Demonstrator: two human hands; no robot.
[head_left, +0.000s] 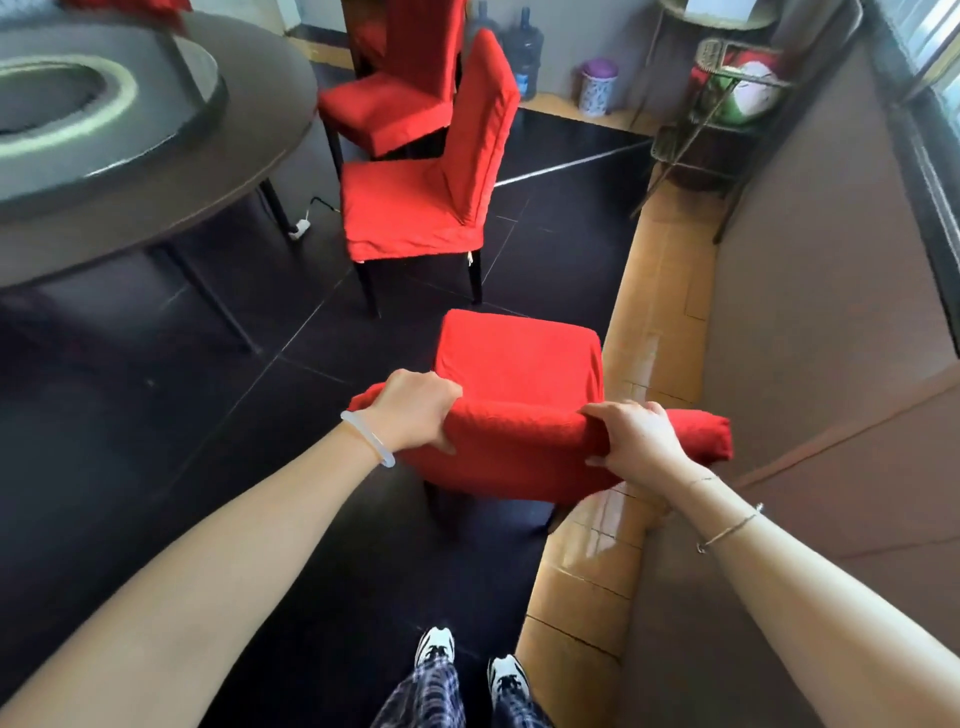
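Item: round dark table (280, 98), well left of and beyond the grip, bearing a glass turntable (104, 104). Item: left hand (415, 410), pale bangle (366, 439) at the wrist, clenched around the left end of the chair's top rail, fingers curled over the far side and thumb on the near side. Item: second red chair (415, 208), directly beyond the grip, seat facing the table; third red chair (395, 104) just behind it. Item: red-covered chair (519, 364), standing on the dark tiled floor (182, 415) directly in front of the person, back towards them, seat extending away from the grip; its top rail spans both hands. Item: water bottles (527, 52), far beyond the grip, against the far wall. Item: small bin with a purple lid (598, 85), just right of the bottles. Item: right hand (639, 441), thin bracelet (727, 532) on the forearm, grasping the right part of the same rail, fingers wrapped over the top. Item: wire rack (727, 104), beyond and right of the grip, by the wall. Item: two shoes (435, 644), below the grip, on the floor.
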